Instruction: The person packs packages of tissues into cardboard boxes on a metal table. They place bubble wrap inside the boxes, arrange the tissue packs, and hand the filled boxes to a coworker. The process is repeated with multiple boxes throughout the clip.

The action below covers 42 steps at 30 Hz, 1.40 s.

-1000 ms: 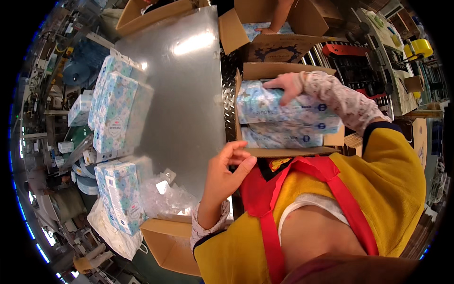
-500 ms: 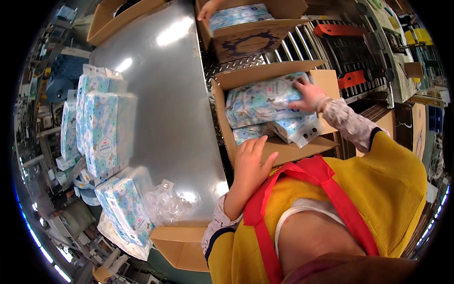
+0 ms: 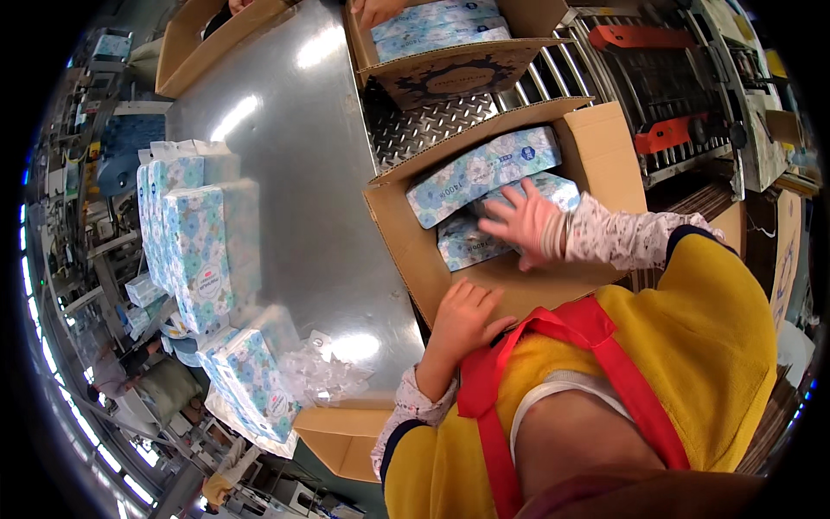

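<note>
An open cardboard carton [image 3: 398, 233] stands in front of me with soft tissue packs in it, wrapped in blue floral film. The far pack [image 3: 484, 176] rests at a slant along the carton's far wall. Nearer to me lies a second pack [image 3: 462, 242], partly hidden by my hand. My right hand [image 3: 529, 223] reaches in over this nearer pack, fingers spread, gripping nothing. At the carton's near left edge rests my left hand [image 3: 465, 320], its fingers stretched and the thumb apart; it holds nothing.
More tissue packs [image 3: 197, 251] stand on the left of the metal table [image 3: 303, 199], near crumpled clear plastic [image 3: 324, 372]. Another carton [image 3: 458, 82] of packs sits beyond mine, with another person's hand [image 3: 378, 10] at it. A roller conveyor [image 3: 562, 73] runs at the right.
The upper pack has turned from lying broad face up to a narrow side up, against the far wall. My right hand has let go of it and moved left and nearer.
</note>
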Available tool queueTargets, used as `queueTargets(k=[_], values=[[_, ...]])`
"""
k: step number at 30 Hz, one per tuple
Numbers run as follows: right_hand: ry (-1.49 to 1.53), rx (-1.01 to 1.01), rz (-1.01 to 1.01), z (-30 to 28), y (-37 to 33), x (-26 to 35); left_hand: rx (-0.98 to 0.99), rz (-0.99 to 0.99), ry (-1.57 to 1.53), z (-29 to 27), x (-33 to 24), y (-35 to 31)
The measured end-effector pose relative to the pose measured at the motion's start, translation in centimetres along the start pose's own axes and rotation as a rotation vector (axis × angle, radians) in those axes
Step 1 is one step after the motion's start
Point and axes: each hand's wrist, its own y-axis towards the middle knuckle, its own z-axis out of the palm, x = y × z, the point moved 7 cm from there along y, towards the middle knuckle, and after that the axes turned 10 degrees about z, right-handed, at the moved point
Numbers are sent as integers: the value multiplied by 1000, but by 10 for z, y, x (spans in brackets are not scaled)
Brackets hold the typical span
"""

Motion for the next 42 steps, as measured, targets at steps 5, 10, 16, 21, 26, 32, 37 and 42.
queueTargets(k=[5, 10, 16, 21, 26, 32, 37, 42], values=[[-65, -129, 136, 53, 6, -26, -227, -105, 197, -25, -8, -1], [77, -46, 46, 20, 33, -15, -472, -282, 515, -45, -6, -15], [488, -517, -181, -107, -46, 7, -438, -353, 522, -33, 15, -47], [-700, 60, 448, 85, 9, -122, -373, -304, 492, -36, 13, -32], [227, 260, 254, 2, 72, -43, -341, -274, 484, -40, 23, -23], [419, 432, 242, 116, 152, -103, -312, -285, 474, -46, 19, -13], [57, 25, 362, 46, 82, -29, -327, -317, 448, -43, 22, -24], [-48, -320, 454, 73, 83, -10, -318, -342, 470, -44, 23, -20]])
